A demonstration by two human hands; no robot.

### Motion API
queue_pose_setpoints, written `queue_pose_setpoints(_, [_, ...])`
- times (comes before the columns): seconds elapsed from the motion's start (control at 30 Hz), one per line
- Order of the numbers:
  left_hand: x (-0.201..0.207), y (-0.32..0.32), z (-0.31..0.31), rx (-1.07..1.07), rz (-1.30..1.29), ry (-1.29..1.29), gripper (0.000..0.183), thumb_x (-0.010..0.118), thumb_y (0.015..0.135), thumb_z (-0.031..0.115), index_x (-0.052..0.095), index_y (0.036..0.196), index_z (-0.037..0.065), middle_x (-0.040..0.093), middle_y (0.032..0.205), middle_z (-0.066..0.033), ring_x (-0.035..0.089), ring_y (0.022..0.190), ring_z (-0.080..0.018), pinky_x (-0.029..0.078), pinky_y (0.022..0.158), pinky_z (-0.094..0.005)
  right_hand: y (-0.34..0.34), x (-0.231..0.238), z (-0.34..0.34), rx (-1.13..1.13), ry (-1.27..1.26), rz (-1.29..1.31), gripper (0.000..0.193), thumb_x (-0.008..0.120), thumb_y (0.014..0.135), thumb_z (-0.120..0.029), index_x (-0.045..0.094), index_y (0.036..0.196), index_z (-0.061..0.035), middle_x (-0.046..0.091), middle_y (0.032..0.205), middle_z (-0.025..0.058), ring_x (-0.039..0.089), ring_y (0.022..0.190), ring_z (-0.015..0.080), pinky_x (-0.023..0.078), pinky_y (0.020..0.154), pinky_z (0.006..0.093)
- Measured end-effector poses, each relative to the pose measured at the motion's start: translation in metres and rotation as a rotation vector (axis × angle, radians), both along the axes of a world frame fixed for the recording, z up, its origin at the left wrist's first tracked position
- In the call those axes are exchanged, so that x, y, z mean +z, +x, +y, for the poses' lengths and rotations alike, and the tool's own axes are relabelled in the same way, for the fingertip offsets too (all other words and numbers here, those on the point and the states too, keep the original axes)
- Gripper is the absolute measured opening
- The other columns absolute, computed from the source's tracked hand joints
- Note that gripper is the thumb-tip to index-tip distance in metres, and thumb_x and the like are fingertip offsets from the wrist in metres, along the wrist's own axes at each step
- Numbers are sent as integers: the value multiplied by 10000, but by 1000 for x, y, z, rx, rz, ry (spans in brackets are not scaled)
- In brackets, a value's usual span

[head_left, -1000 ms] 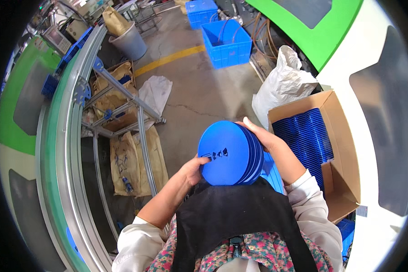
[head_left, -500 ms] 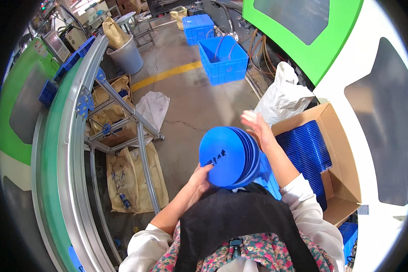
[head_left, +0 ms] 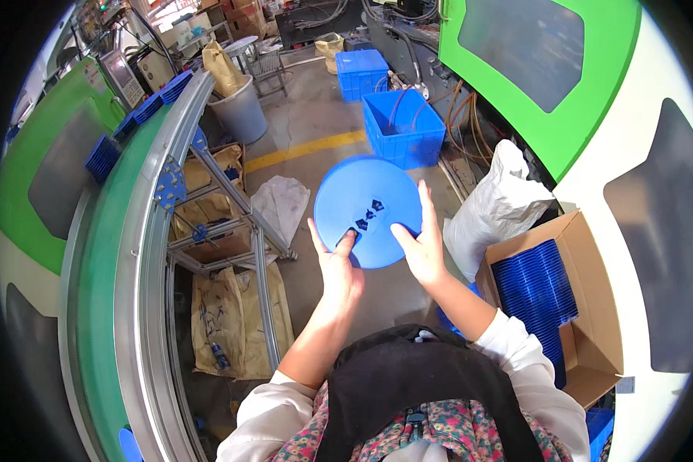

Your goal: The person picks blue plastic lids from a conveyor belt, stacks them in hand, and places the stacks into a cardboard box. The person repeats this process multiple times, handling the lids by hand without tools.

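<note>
disc [head_left: 368, 208] now raised, facing up

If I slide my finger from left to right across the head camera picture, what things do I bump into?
Green curved conveyor → brown paper sacks → left hand → blue disc held up in both hands → right hand → white bag → cardboard box with stacked blue discs.

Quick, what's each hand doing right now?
Left hand: holding the blue disc at its lower edge.
Right hand: holding the same disc.
</note>
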State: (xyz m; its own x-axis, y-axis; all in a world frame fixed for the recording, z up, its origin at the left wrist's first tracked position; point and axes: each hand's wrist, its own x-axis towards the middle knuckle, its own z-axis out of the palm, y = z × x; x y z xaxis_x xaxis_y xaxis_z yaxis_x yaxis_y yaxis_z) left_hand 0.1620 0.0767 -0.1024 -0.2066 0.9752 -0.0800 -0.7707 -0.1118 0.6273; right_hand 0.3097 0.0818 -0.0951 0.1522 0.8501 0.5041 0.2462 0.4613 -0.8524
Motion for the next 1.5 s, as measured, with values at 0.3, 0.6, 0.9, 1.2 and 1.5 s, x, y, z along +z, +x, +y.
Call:
queue_pose_setpoints(0.3, [58, -4, -15, -188, 57, 206, 461, 581, 955, 121, 412, 1382, 79, 558, 1281, -182, 608, 1132, -296, 538, 959, -417, -3, 65, -37, 228, 923, -374, 652, 577, 930, -332, 342, 1484, -80, 264, 1566, 180, 141, 1479, 379, 77, 1170, 568])
queue_pose_setpoints(0.6, [83, 6, -23, -123, 66, 170, 444, 549, 975, 175, 404, 1387, 94, 561, 1289, -195, 621, 1122, -318, 554, 920, -439, 2, 62, 14, 51, 252, -152, 774, 697, 861, -247, 309, 1480, 11, 279, 1553, 200, 202, 1459, 386, 163, 1181, 461])
queue_pose_setpoints(0.9, [72, -11, -29, -160, 49, 264, 481, 531, 965, 103, 378, 1421, 125, 571, 1265, -191, 586, 1163, -312, 536, 965, -437, 2, 65, 4, -48, 400, -255, 799, 622, 907, -344, 232, 1512, 2, 209, 1568, 231, 86, 1475, 415, 88, 1178, 517])
queue_pose_setpoints(1.2, [67, -18, -23, 48, 67, 195, 781, 552, 925, -17, 143, 1540, 237, 591, 1178, -177, 609, 1093, -250, 519, 971, -423, -6, 65, -12, 141, 873, -311, 750, 549, 919, -410, 286, 1508, -27, 232, 1573, 209, 97, 1476, 421, 74, 1174, 535])
queue_pose_setpoints(1.5, [27, -44, -17, 80, 176, 372, 785, 602, 925, 1, 178, 1528, 270, 627, 1058, -112, 604, 1062, -203, 483, 980, -393, -21, 58, 1, -44, 253, -89, 804, 719, 843, -222, 297, 1491, 1, 181, 1586, 205, 81, 1479, 398, 105, 1179, 511])
